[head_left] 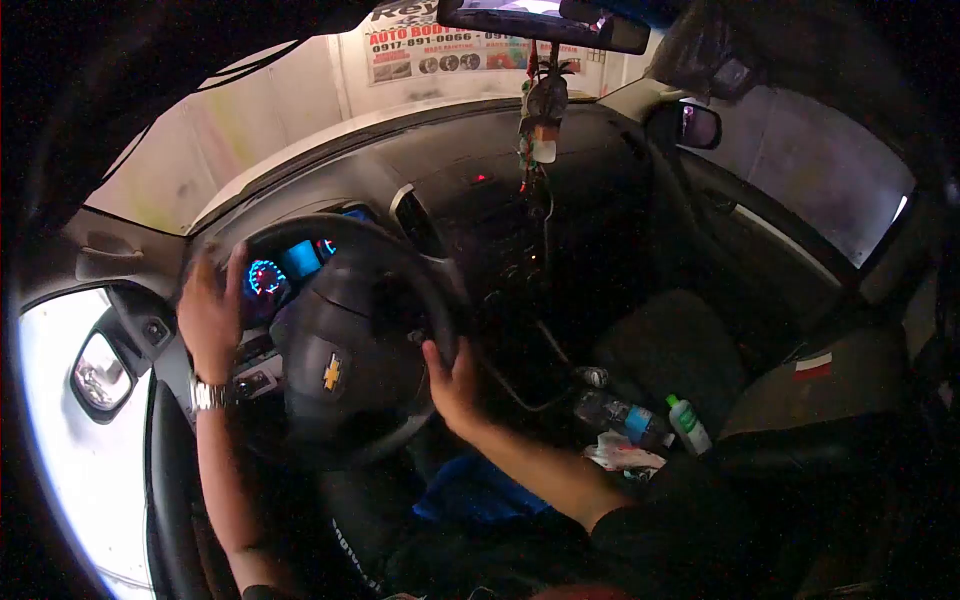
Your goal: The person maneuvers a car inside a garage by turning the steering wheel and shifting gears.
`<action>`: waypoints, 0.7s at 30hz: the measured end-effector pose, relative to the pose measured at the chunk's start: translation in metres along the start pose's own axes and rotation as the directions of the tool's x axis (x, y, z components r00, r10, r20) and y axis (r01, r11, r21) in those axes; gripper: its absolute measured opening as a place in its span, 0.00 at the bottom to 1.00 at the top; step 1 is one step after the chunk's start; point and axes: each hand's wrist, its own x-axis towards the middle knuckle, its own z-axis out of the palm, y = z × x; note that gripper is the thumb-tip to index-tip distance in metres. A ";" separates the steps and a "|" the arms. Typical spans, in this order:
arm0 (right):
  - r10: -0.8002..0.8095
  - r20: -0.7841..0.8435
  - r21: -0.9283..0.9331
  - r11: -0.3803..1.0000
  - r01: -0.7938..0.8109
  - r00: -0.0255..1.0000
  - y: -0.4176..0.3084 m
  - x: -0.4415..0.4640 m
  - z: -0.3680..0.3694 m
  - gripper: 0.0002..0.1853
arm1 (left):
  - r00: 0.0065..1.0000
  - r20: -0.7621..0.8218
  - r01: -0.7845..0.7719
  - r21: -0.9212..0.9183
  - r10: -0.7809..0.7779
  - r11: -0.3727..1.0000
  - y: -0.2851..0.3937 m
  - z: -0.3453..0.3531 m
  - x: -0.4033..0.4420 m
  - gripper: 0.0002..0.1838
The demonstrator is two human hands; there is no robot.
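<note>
A black steering wheel (432, 270) with a gold bow-tie emblem on its hub fills the left middle of the head view. My left hand (210, 315), slightly blurred, is on the left side of its rim, a metal-band watch (209, 394) on the wrist. On the right side of the rim is my right hand (455, 388), thumb up along the near face and the other fingers mostly hidden. Behind the wheel glow a blue-lit gauge (265, 278) and a small display (301, 259).
Ornaments (545, 110) hang from the rear-view mirror (545, 28). A plastic bottle (625, 417), a green-capped bottle (688, 425) and crumpled tissue (622, 456) lie right of my right forearm. Blue cloth (480, 490) is below it. A printed banner (420, 50) hangs beyond the windshield.
</note>
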 end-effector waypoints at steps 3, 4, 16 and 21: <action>0.289 -0.009 -0.020 0.957 -0.289 0.957 0.054 -0.042 0.046 0.46 | 0.985 0.171 -0.001 0.084 -0.013 0.996 0.020 0.021 0.028 0.31; 0.310 0.087 0.147 0.936 -0.319 0.947 0.045 -0.059 0.037 0.43 | 0.982 0.183 -0.069 0.153 0.040 0.986 0.033 0.031 0.034 0.33; -0.605 0.789 0.613 0.770 0.175 -0.105 -0.182 -0.020 -0.046 0.12 | 0.476 0.544 -0.779 -0.105 0.691 0.618 0.159 0.106 -0.017 0.15; -0.828 0.325 0.351 0.555 0.754 0.458 -0.249 0.061 -0.017 0.11 | 0.786 0.285 -0.420 -0.405 0.548 0.812 0.159 0.180 -0.068 0.12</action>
